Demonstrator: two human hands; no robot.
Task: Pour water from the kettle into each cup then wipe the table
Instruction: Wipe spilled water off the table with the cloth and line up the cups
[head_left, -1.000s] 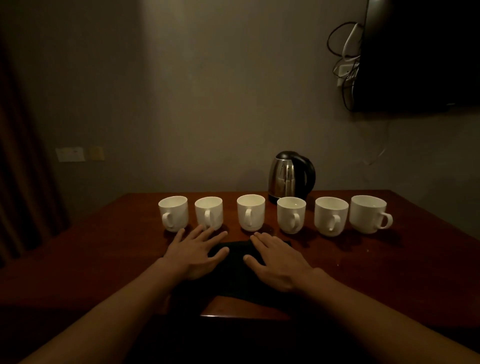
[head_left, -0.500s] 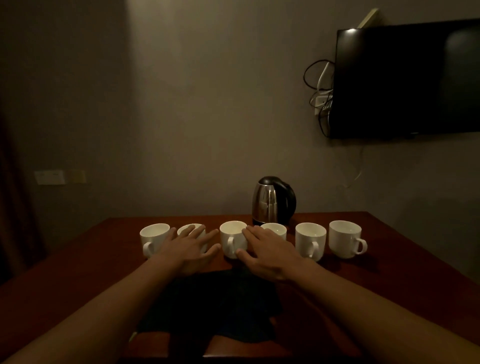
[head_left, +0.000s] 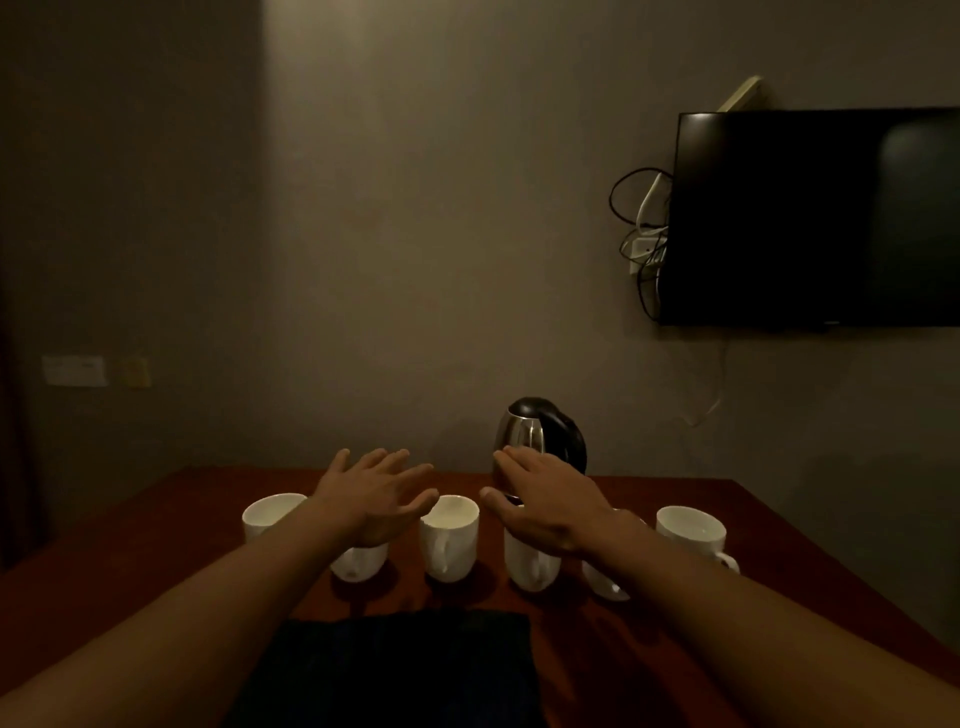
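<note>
Now both hands hover spread above the cups (head_left: 449, 535): the left hand (head_left: 376, 501) grips nothing, the right hand (head_left: 545, 506) reaches before the far kettle (head_left: 540, 434), near a dark cloth (head_left: 395, 670).

A stainless-steel kettle (head_left: 524, 431) with black lid and handle stands upright behind a row of six white ceramic cups (head_left: 449, 540), all upright on the reddish-brown wooden table (head_left: 779, 613). A dark cloth (head_left: 395, 670) lies flat near its front edge.
</note>
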